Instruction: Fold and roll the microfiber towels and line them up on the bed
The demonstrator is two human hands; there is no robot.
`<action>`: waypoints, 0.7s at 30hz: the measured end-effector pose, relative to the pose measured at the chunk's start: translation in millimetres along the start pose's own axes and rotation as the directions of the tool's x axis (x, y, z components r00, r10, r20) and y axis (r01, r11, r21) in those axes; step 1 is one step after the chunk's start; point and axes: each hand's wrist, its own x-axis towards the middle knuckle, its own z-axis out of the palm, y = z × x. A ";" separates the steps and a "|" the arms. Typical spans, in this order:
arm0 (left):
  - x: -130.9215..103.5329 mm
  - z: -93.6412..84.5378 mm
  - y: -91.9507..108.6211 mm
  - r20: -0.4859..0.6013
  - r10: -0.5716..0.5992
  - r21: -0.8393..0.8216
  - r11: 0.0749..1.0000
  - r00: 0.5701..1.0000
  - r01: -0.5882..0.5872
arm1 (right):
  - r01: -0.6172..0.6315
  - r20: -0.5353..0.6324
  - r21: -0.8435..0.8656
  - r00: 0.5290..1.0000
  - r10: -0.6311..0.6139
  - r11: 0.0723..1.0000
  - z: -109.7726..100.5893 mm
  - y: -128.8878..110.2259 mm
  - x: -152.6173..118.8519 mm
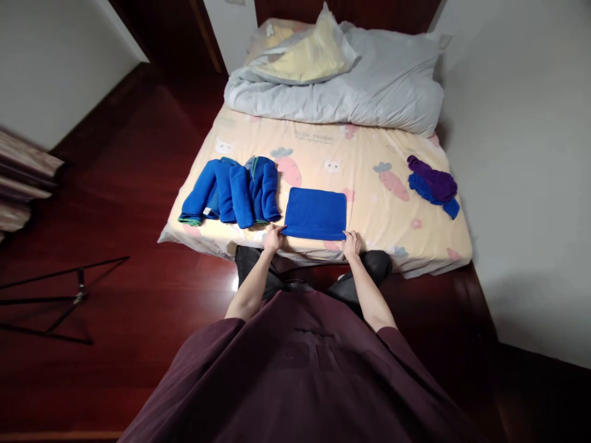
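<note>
A blue cloth lies flat as a rectangle near the front edge of the bed, with a narrow folded strip along its near side. My left hand pinches its near left corner. At the near right corner, my right hand has its fingers closed on the same cloth. Just left of the cloth lie blue garments with green trim, their sleeves bent toward me.
A purple and blue bundle sits at the bed's right side. Grey bedding and a pale yellow pillow are heaped at the far end. Black tripod legs stand on the floor at left; a wall rises at right.
</note>
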 end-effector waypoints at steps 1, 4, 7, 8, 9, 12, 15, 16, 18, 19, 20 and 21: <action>1.8 -0.4 -0.2 -0.006 -0.012 -0.007 1.000 1.000 0.012 | -0.008 -0.001 0.038 1.000 0.008 0.999 -0.4 3.3 1.4; 7.6 -1.1 -1.1 -0.017 -0.034 -0.022 0.999 0.999 0.034 | -0.003 -0.019 0.148 1.000 0.006 0.989 -0.3 11.6 5.7; 12.0 -0.3 -3.4 -0.030 -0.039 -0.012 0.999 0.999 0.038 | 0.013 -0.040 0.215 0.999 -0.005 0.977 0.4 14.6 10.3; 12.9 0.3 -4.6 -0.035 -0.042 -0.004 0.999 0.999 0.042 | 0.007 -0.047 0.223 0.999 0.004 0.975 0.5 14.5 12.0; 13.6 0.8 -5.9 -0.042 -0.046 0.003 0.999 0.998 0.047 | -0.008 -0.052 0.223 0.998 0.020 0.975 0.6 14.1 13.6; 14.1 1.7 -9.9 -0.060 -0.049 0.001 0.999 0.997 0.049 | -0.063 -0.056 0.190 0.996 0.075 0.980 1.0 13.1 18.3; 12.4 0.8 -12.8 -0.053 -0.029 -0.011 1.000 0.998 0.029 | -0.068 -0.054 0.164 0.996 0.077 0.984 3.6 13.6 21.1; 11.5 0.4 -13.3 -0.047 -0.024 -0.015 1.000 0.999 0.024 | -0.066 -0.054 0.163 0.996 0.076 0.984 5.1 14.0 21.4; 9.8 -0.5 -13.6 -0.037 -0.025 -0.025 0.999 0.999 0.025 | -0.068 -0.052 0.166 0.996 0.078 0.984 8.7 14.8 21.2; 9.0 -0.8 -13.3 -0.034 -0.028 -0.028 0.999 0.999 0.027 | -0.071 -0.051 0.167 0.995 0.080 0.983 10.5 15.2 20.8; 8.4 -0.9 -12.7 -0.033 -0.032 -0.027 0.999 0.999 0.031 | -0.073 -0.049 0.167 0.995 0.082 0.983 12.2 15.4 20.5; 8.0 -1.0 -11.9 -0.033 -0.036 -0.025 0.999 0.999 0.035 | -0.074 -0.047 0.168 0.995 0.083 0.983 13.6 15.6 20.1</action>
